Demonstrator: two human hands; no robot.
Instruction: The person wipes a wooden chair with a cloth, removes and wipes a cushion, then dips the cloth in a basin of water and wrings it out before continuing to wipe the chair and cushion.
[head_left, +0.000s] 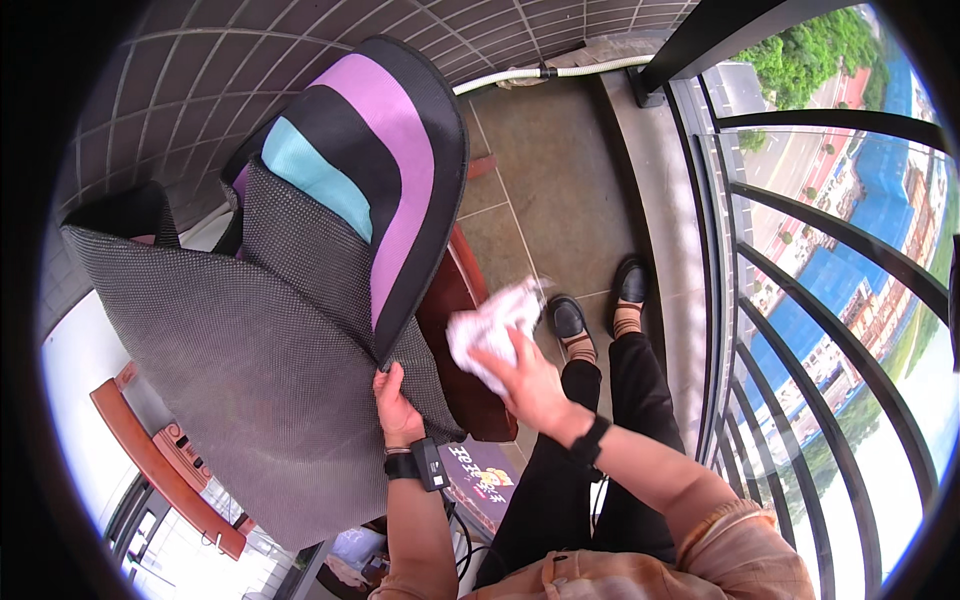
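A large flexible mat (255, 360), its underside grey and dotted, lies draped and folded over a reddish-brown wooden chair (480, 405). The folded-back part shows black, purple and turquoise bands (412, 165). My left hand (397, 405) pinches the mat's edge between thumb and fingers, near the lower end of the purple band. My right hand (529, 379) grips a crumpled white and pinkish cloth (499, 330), slightly blurred, to the right of the mat and above the chair's edge as seen here. Each wrist wears a black band.
A dark tiled wall (225, 67) and a white corrugated hose (517, 76) stand at the top. Black balcony railings (832, 210) run along the right. Below my left wrist is a purple printed box (480, 480). My feet in black shoes (570, 319) rest on brown floor tiles (555, 165).
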